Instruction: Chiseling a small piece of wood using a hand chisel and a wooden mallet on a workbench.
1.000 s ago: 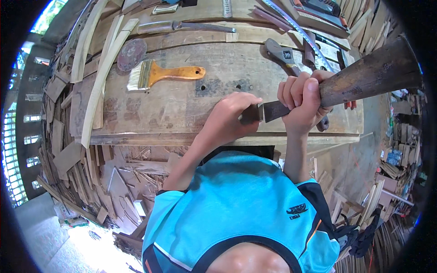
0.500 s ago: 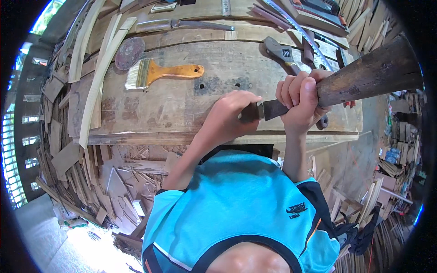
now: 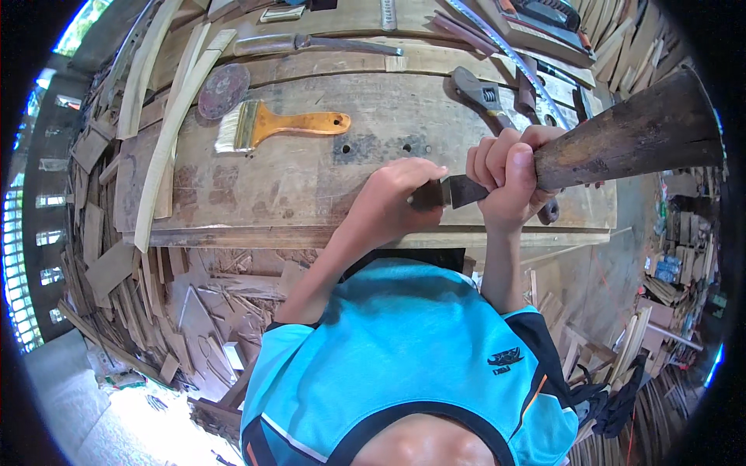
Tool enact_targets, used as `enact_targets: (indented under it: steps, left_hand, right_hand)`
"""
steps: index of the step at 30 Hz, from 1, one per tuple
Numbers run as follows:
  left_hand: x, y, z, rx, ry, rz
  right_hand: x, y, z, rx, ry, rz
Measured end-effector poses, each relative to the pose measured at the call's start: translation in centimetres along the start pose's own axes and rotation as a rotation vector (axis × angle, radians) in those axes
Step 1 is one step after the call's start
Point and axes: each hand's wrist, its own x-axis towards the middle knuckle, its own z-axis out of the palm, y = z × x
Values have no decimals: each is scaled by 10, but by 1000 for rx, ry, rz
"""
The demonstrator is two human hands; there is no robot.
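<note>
My right hand point(image 3: 503, 177) is wrapped around a long tool with a dark, tapering wooden handle point(image 3: 622, 144). The wide end of this handle rises to the upper right, close to the camera. A flat dark blade-like part point(image 3: 467, 190) comes out of the fist toward my left hand point(image 3: 392, 196). My left hand is closed around a dark block-like piece point(image 3: 425, 196), which meets the tip of that part. Its fingers hide most of the piece, so its kind cannot be told. Both hands are above the front of the wooden workbench point(image 3: 256, 186).
A paintbrush point(image 3: 299, 124) with an orange handle lies beside a round worn disc point(image 3: 224, 91). Behind are a wooden-handled chisel point(image 3: 311, 44), an adjustable wrench point(image 3: 478, 93) and a metal ruler point(image 3: 513, 58). Long wood strips point(image 3: 167, 147) overhang the bench's left side. Scrap wood point(image 3: 128, 287) is piled below.
My right hand and the tool have shifted slightly left and down, toward my left hand. The left hand stays almost in place, with its grip unchanged.
</note>
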Motion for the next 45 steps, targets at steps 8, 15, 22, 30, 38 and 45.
enact_targets:
  steps: [8, 15, 22, 30, 38, 45]
  left_hand:
    - [3, 2, -1, 11, 16, 31]
    - [9, 2, -5, 17, 99, 78]
    - [11, 1, -5, 5, 94, 1]
    - [11, -2, -7, -46, 99, -58]
    - [22, 3, -10, 41, 83, 49]
    - [18, -9, -5, 26, 110, 59]
  right_hand:
    - [-1, -1, 6, -42, 9, -26]
    - [6, -6, 14, -234, 29, -28]
    - [9, 1, 18, -208, 70, 11]
    - [10, 12, 10, -472, -70, -75]
    - [14, -7, 19, -280, -52, -61]
    - [10, 12, 16, -320, 55, 9]
